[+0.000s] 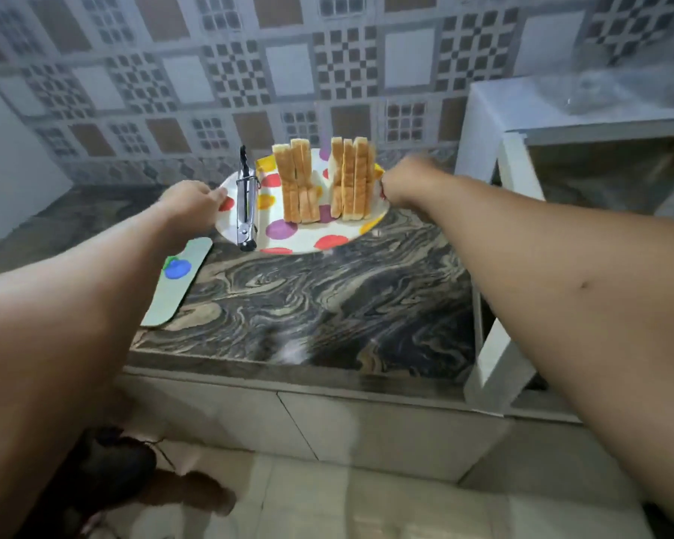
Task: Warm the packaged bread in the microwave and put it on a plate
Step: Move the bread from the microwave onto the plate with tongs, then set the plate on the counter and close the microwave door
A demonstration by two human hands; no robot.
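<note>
Head view: both hands grip plate; fingers blurred.

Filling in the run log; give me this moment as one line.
left hand grips plate rim | right hand grips opposite rim | bread upright on plate | tongs on plate

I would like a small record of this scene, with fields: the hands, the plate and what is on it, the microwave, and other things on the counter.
left hand: left hand grips the left rim of the plate
right hand: right hand grips the plate's right rim
bread: two groups of bread slices standing on edge on the plate
tongs: metal tongs lying on the plate's left part
microwave: white microwave to the right, door open
counter: dark marbled counter under the plate
other: a flat pale board left of the plate
</note>
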